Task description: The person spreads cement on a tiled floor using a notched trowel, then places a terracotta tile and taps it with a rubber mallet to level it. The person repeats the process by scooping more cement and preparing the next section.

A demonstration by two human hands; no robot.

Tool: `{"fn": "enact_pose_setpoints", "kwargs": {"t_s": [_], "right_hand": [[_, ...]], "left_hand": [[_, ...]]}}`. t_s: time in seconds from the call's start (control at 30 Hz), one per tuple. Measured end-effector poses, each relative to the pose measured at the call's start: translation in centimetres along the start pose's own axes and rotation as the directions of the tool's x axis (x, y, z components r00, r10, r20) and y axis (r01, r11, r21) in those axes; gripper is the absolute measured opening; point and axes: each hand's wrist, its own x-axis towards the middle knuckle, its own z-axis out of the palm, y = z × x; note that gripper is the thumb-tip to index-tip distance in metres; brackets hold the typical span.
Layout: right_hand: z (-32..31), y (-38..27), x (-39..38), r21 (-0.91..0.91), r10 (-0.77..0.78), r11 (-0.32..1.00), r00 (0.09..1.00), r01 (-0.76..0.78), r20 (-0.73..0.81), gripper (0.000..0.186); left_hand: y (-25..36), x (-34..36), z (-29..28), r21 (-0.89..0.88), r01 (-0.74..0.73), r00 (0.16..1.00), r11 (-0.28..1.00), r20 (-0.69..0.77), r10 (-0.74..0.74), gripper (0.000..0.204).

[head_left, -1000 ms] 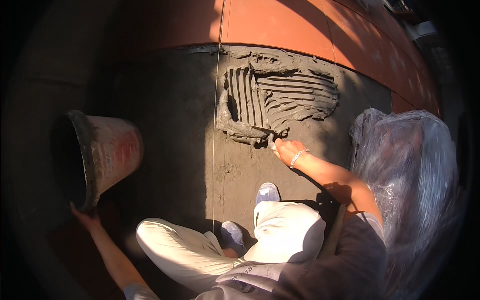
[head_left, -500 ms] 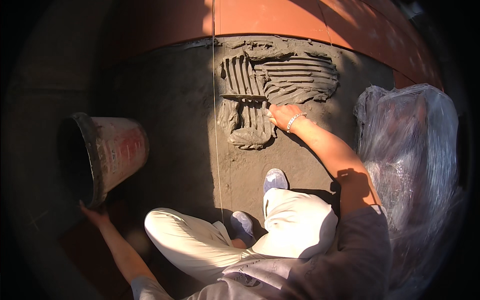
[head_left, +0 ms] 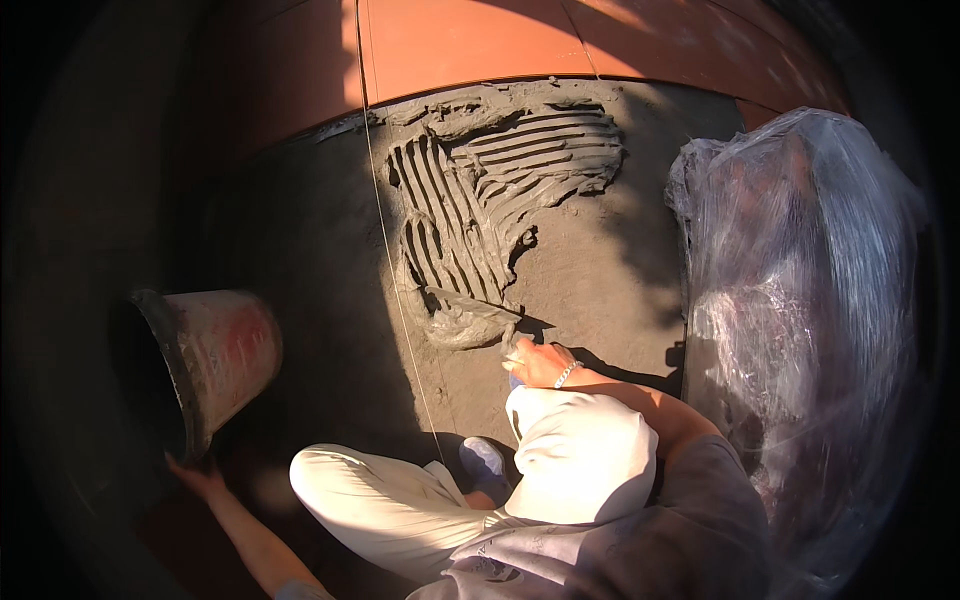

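The bucket (head_left: pixel 236 345) has its mouth leftward, the inside too dark to read; the left hand (head_left: pixel 203 480) touches its rim, grip unclear. The right hand (head_left: pixel 543 363) grips the trowel (head_left: pixel 488 307) at the ridged mortar's (head_left: pixel 450 215) near end, long blade slanting from upper left to lower right.

One ridged patch of wet grey mortar (head_left: pixel 450 220); above it, at least three flat orange-red tiles (head_left: pixel 470 40) (shade blurs the exact total); left of it, one tapered red-and-whitish bucket (head_left: pixel 235 350); right, one bundle wrapped in clear plastic film (head_left: pixel 770 300); at its lower edge, one mortar-smeared trowel (head_left: pixel 490 306); below, one bare left hand (head_left: pixel 203 480), one bare right hand (head_left: pixel 543 363), one pale bracelet (head_left: pixel 567 374)
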Motion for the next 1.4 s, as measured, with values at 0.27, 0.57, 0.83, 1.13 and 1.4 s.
{"fn": "enact_pose_setpoints", "kwargs": {"t_s": [0.27, 0.57, 0.83, 1.13, 1.4], "right_hand": [[-1.3, 2.5, 0.5, 0.244, 0.370, 0.915, 0.908, -0.320, -0.196, 0.047], [-7.6, 8.1, -0.5, 0.461, 0.682, 0.730, 0.573, -0.503, -0.454, 0.049], [-11.1, 5.9, 4.9, 0.206, 0.451, 0.892, 0.825, -0.402, -0.340, 0.048], [-20.0, 14.6, 5.9, 0.391, 0.674, 0.735, 0.535, -0.554, -0.510, 0.050], [-23.5, 9.9, 12.6, 0.341, 0.692, 0.710, 0.518, -0.617, -0.502, 0.044]], "left_hand": [[0.5, 1.0, -1.5, 0.171, -0.012, 1.000, 0.985, -0.007, 0.014, 0.084], [0.0, 1.5, -1.3, 0.117, -0.030, 0.999, 0.993, 0.021, 0.028, 0.077], [0.1, 2.3, -2.2, 0.152, 0.034, 0.999, 0.988, -0.022, -0.031, 0.080], [-0.3, 3.2, -3.4, 0.198, -0.018, 0.996, 0.980, -0.083, 0.036, 0.081], [-0.1, 2.3, -2.8, 0.094, 0.030, 0.995, 0.995, -0.101, -0.020, 0.080]]}}
